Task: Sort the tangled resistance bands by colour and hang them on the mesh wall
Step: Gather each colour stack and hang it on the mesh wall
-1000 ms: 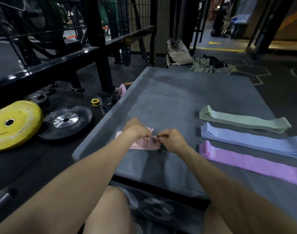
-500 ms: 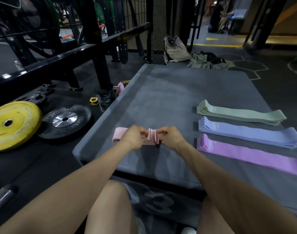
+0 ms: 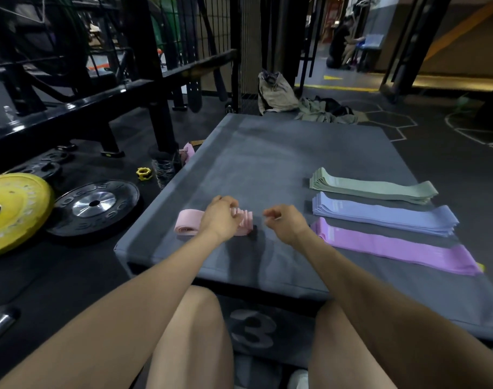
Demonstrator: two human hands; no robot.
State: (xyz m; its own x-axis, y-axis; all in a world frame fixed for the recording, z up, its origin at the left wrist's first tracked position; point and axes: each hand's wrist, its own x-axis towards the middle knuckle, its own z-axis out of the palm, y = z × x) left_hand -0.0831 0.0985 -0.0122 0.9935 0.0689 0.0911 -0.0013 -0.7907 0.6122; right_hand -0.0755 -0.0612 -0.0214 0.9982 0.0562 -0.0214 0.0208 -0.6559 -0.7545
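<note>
The pink bands (image 3: 241,220) are being squared into a stack on the near left part of the grey mat (image 3: 267,153). The left hand (image 3: 220,217) is curled over the stack's middle and appears to grip it; the far fingertips are hidden. The right hand (image 3: 284,223) is hovering just right of the stack, fingers loosely curled, nothing held.

Probably best if the edges get lined up flush while the stack is kept pinned, so it can be laid beside the green pile (image 3: 371,188), blue pile (image 3: 385,214) and purple pile (image 3: 394,245) on the right.

Versus half a second back: the band ends were pinched by both hands then, and now the right one has been let go and pulled slightly away.
</note>
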